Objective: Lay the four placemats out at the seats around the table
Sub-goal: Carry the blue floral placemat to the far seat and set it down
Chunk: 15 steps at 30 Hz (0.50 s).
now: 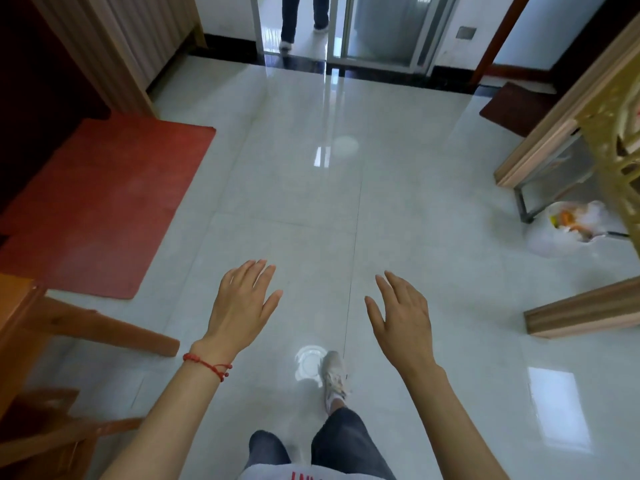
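Head view looks down on a glossy pale tiled floor (398, 202), with both bare hands held out in front, palms down, above it. The left hand (242, 303) has its fingers straight and close together, grip fully open and holding nothing; a red string bracelet (207, 365) circles that wrist. The right hand (403, 313) is likewise flat with fingers extended, thumb spread a little, its grip open and empty. The two hands are apart, with a tile seam running between them. Below them a light sneaker (334, 375) is planted forward on the floor, dark trouser legs beneath. A red mat (104, 206) lies flat on the floor at left (whether it is one of the placemats cannot be told), beside dark wooden furniture (41, 334). At right stands a light wooden frame (540, 147) with a white plastic bag (571, 226) near its foot. Far ahead, another person's legs (303, 19) stand in a doorway
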Each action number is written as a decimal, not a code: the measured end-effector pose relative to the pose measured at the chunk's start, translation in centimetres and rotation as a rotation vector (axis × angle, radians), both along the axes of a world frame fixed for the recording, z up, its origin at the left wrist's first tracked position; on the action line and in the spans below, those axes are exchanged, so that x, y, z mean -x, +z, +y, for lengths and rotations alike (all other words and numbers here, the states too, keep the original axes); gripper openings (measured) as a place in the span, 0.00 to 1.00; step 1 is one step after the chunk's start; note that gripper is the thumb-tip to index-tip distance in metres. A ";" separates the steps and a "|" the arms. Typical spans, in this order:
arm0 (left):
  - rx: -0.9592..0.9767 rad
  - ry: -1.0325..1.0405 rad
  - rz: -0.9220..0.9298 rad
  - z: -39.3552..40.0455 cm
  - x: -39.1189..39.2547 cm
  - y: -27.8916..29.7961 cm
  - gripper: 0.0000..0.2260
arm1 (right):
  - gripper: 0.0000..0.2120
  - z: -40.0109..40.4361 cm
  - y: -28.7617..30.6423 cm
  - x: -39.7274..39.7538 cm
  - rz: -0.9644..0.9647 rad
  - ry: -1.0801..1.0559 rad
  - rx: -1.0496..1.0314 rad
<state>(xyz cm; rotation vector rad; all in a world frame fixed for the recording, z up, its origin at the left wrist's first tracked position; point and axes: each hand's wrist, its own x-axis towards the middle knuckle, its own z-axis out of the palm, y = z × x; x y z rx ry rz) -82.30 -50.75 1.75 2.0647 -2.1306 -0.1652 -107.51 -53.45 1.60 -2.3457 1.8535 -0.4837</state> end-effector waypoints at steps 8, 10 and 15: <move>0.000 0.129 0.032 -12.7 -0.6 1.0 0.31 | 0.29 -15.1 0.8 -1.3 0.038 0.154 0.010; -0.008 0.157 0.037 -14.9 -1.2 1.3 0.31 | 0.29 -18.2 1.1 -2.2 0.038 0.180 0.011; -0.040 0.226 0.047 -19.7 -4.1 1.2 0.30 | 0.29 -24.8 1.0 -5.5 0.046 0.246 -0.002</move>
